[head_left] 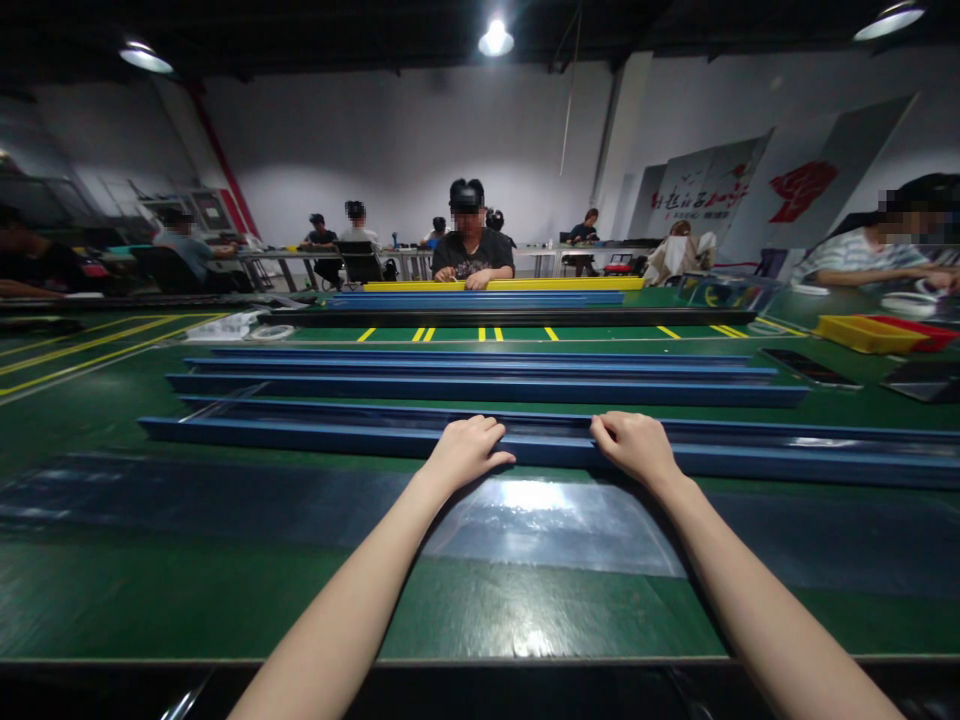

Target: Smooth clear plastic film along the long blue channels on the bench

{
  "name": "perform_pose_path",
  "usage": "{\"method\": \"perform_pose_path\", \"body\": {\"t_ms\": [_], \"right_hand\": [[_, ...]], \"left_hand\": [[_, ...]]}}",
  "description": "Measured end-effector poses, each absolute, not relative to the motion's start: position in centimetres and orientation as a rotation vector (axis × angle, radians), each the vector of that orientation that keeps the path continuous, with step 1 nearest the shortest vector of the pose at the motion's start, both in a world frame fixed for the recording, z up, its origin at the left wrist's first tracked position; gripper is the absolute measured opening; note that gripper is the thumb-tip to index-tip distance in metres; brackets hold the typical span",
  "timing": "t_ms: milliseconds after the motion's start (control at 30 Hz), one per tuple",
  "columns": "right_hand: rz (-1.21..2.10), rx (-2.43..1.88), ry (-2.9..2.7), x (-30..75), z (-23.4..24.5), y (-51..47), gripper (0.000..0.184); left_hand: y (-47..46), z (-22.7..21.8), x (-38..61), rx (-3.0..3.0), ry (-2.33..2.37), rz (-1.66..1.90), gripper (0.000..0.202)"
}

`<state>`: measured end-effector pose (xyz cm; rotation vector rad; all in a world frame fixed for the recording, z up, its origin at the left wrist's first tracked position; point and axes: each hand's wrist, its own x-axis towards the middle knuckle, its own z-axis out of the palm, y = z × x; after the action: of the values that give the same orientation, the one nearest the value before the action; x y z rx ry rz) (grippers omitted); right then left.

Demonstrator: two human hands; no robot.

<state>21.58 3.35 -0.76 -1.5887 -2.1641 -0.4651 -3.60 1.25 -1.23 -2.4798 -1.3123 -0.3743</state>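
A long blue U-shaped channel (555, 452) lies crosswise before me, its open side up. My left hand (469, 452) is closed on it left of the middle, fingers over the near wall and thumb on the front face. Right of the middle, my right hand (634, 448) grips the same channel, with its fingers curled over into the trough. A strip of clear plastic film (540, 525) is spread flat on the green table (480, 610) between the channel and me, glossy under the lamps and partly covered by my forearms.
Beyond lie more blue channels (487, 390) and a long black bar (510, 318). A person (471, 245) across the table has hands on a yellow channel (555, 285). To the right are a phone (810, 367), a yellow tray (870, 334) and a red tray (922, 333).
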Motion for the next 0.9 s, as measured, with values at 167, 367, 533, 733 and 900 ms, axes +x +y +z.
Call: {"method": "perform_pose_path", "body": {"t_ms": [167,367,533,733,900], "right_hand": [[-0.462,-1.578,-2.159,21.60,-0.75,3.33,0.044],[-0.447,-1.574,-2.164,21.58,-0.71,3.27,0.044],[-0.444,-1.580,-2.163,21.53,-0.67,3.25,0.044],[-0.467,-1.587,-2.174,21.62,-0.77,3.32,0.044],[-0.466,-1.589,-2.169,21.62,-0.79,3.34,0.044]], "left_hand": [[1.23,-1.12,-3.58,-2.486,-1.315,-0.374,0.030],[1.14,-0.98,-3.55,-2.496,-1.329,-0.375,0.030],[1.10,-0.91,-3.55,-2.498,-1.339,-0.367,0.030],[1.08,-0.98,-3.55,-2.503,-1.334,-0.357,0.030],[1.06,-1.00,-3.58,-2.497,-1.327,-0.361,0.030]]}}
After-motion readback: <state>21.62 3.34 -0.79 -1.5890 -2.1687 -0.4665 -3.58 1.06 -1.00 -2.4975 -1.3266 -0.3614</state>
